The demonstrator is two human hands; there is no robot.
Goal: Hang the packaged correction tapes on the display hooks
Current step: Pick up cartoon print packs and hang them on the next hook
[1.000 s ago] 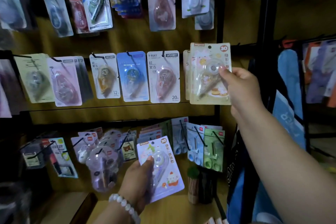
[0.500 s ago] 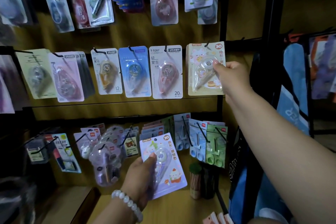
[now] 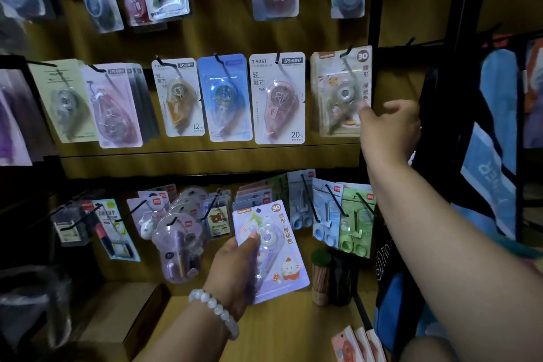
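Note:
A beige packaged correction tape hangs on a black display hook at the right end of the middle row. My right hand is just right of it with loosely curled fingers; one blurred fingertip is at the card's lower right edge and the hand holds nothing. Lower down, my left hand, with a bead bracelet on the wrist, grips a lilac packaged correction tape by its left side, in front of the bottom row.
Other correction tapes fill the upper and middle hooks. Packaged scissors hang at lower right above pencil pots. More pink packages lie at the bottom right. A black shelf post borders the panel; a cardboard box sits at lower left.
The beige package went onto the right hook and now hangs by itself. My right hand let go and drew back to the right. My left hand kept its lilac package almost still.

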